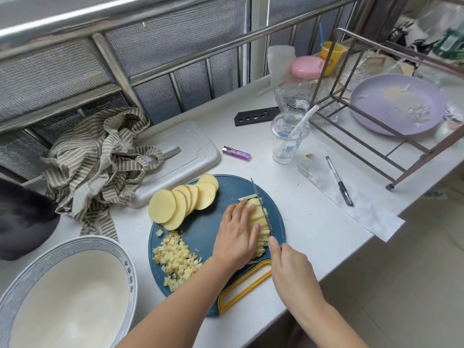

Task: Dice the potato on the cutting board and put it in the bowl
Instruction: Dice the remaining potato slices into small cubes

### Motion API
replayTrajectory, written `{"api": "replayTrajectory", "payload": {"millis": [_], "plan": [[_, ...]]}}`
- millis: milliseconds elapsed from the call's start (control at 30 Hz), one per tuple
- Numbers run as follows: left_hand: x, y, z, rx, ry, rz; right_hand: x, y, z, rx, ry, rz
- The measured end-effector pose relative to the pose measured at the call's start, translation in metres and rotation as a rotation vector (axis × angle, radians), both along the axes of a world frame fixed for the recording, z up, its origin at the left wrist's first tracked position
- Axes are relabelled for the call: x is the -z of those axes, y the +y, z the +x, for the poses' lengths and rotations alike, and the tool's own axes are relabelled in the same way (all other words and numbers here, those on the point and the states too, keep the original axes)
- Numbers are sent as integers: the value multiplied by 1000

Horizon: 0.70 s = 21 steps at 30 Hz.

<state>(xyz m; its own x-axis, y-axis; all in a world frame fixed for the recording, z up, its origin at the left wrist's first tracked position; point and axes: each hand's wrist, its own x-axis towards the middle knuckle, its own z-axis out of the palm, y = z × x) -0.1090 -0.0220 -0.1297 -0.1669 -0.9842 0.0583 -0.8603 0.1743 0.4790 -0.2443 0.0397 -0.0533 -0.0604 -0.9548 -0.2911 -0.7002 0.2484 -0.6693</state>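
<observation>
Mid-frame, my left hand (pixel 237 234) lies flat, fingers straight, steadying the potato strips (pixel 259 222) on the cutting board (pixel 208 229) so my right hand (pixel 288 267), gripping the knife (pixel 261 207), can crosscut them (bowl (pixel 125 267) lower left, no potato in it yet).

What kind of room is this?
Probably a home kitchen: potato slices lie on a cutting board, a knife is cutting there, and a big bowl stands beside it on the counter.
</observation>
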Motion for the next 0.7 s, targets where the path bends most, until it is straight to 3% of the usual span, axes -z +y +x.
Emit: {"api": "replayTrajectory", "payload": {"millis": [400, 533, 700], "plan": [[-12, -10, -7, -47, 75, -53, 0, -4, 1, 18, -44, 35], [-13, -19, -15, -69, 23, 59, 0, -3, 2, 10, -33, 34], [-6, -19, -19, -136, 6, -8, 1, -1, 4, -21, 2, 47]]}}
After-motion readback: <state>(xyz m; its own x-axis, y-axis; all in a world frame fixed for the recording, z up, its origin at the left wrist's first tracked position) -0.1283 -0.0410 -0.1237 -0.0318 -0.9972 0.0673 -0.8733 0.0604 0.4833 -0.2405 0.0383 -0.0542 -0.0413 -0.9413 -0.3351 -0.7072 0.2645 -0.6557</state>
